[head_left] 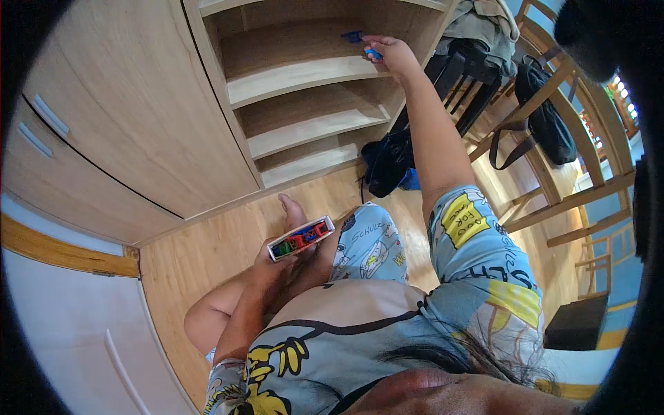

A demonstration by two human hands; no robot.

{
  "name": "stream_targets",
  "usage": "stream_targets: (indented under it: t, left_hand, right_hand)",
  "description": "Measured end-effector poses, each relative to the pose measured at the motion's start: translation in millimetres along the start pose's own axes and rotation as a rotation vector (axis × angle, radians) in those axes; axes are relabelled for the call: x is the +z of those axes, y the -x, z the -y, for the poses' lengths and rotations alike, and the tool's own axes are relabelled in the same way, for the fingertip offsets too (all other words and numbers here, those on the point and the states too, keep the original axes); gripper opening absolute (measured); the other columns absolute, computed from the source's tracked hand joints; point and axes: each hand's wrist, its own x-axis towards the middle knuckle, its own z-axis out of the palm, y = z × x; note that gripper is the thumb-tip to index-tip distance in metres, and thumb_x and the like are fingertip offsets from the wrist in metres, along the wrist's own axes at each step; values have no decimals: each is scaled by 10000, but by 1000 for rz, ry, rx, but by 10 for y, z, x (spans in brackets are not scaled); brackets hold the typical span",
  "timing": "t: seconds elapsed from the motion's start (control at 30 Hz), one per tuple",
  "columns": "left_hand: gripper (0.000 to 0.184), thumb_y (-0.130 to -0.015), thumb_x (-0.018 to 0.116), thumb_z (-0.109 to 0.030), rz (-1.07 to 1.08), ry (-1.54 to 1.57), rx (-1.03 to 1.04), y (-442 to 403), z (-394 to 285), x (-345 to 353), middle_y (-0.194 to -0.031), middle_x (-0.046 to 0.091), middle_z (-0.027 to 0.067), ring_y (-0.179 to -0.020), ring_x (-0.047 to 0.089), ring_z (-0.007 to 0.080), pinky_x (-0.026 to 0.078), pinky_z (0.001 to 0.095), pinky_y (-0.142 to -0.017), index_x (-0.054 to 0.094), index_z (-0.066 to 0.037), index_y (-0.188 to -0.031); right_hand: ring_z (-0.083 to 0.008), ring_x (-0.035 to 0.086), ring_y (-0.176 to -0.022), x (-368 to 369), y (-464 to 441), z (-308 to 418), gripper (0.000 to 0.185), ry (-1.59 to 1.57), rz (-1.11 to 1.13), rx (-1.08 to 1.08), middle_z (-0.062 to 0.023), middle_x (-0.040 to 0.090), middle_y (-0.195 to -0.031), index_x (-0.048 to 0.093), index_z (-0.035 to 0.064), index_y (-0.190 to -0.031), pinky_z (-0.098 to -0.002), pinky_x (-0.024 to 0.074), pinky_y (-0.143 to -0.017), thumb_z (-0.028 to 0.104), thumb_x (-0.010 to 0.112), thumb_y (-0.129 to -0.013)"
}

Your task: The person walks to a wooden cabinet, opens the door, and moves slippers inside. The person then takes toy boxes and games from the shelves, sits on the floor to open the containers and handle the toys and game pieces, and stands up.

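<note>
My left hand [278,257] holds a small white open box [274,252] above my crossed legs. Inside it lie several small pieces [301,239] in red, blue and green, too small to name. My right hand [391,55] reaches out to the upper open shelf [290,83] of the wooden cabinet, fingers bent round a light blue object [373,53]. A dark blue piece [353,36] lies on that shelf beside my fingertips.
Closed cabinet doors [131,104] are on the left, lower shelves [318,131] under the upper one. To the right are a dark chair with clothes [477,34], a black bag [391,162] on the floor, and wooden chairs [553,200] with a backpack [553,117].
</note>
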Motion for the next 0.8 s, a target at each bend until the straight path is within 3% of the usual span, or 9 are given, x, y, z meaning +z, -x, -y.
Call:
stream_targets:
  t: [0.13,0.3,0.43,0.5,0.6,0.63,0.67,0.73,0.8]
  left_hand:
    - [454,-765,685,41,-15,-81,-8,-4,-14,-14,-1083,605,76,-1013,571,163,459,295,-896,469,-24,-1158]
    - [450,-763,701,22,-8,-32,55,-51,154,-83,-1088,612,68,-1026,570,165,455,297,-901,476,-22,-1151]
    - [503,-747,734,-9,84,-171,64,-122,333,-176,-1096,622,61,-1042,568,164,453,306,-908,490,-28,-1187]
    - [523,-741,744,-19,144,-154,91,-228,327,-237,-1098,625,60,-1040,570,166,452,308,-908,494,-31,-1200]
    - [560,-729,761,-38,270,-130,22,-174,237,-178,-1095,628,59,-1028,577,170,451,311,-908,496,-37,-1223]
    - [542,-730,764,-46,145,-163,46,-108,173,-107,-1100,627,64,-1026,579,170,451,309,-907,502,-35,-1205]
    - [524,-731,766,-55,20,-194,70,-81,133,-77,-1105,626,70,-1024,580,170,451,308,-907,508,-33,-1186]
    - [513,-733,764,-56,79,-165,84,-152,233,-157,-1112,621,77,-1035,576,169,447,308,-915,505,-31,-1175]
    - [502,-736,762,-57,141,-122,81,-184,447,-225,-1119,617,84,-1045,571,168,444,309,-923,501,-29,-1163]
  right_hand:
    - [-113,611,-814,-67,-198,3,342,-123,98,85,-27,606,-937,532,71,-1243,-262,477,-667,178,515,-918]
    - [-306,496,-1196,198,-499,105,546,544,-297,-61,-151,542,-1269,452,92,-1322,-383,429,-937,470,395,-933]
    - [-351,407,-1278,347,-379,298,810,948,-165,-65,-197,443,-1364,481,81,-1324,-407,322,-1062,701,447,-803]
    - [-343,459,-1237,425,-352,320,823,1171,-112,43,-189,485,-1329,499,49,-1298,-411,374,-1016,701,452,-799]
    - [-326,541,-1149,402,-389,305,743,1072,-25,72,-203,543,-1260,546,46,-1243,-395,418,-949,645,523,-804]
    - [-276,606,-985,420,-309,179,619,563,-75,-203,-155,628,-1095,594,66,-1157,-377,448,-858,569,604,-797]
    - [-276,606,-985,379,-275,109,619,560,-76,-204,-155,628,-1095,594,66,-1157,-377,448,-858,569,604,-797]
    - [-208,603,-932,361,217,247,458,-157,382,18,-63,643,-1004,556,91,-1174,-337,468,-834,411,624,-854]
    - [-142,546,-908,485,835,190,458,12,698,-127,-14,595,-956,580,103,-1118,-312,436,-819,436,658,-813]
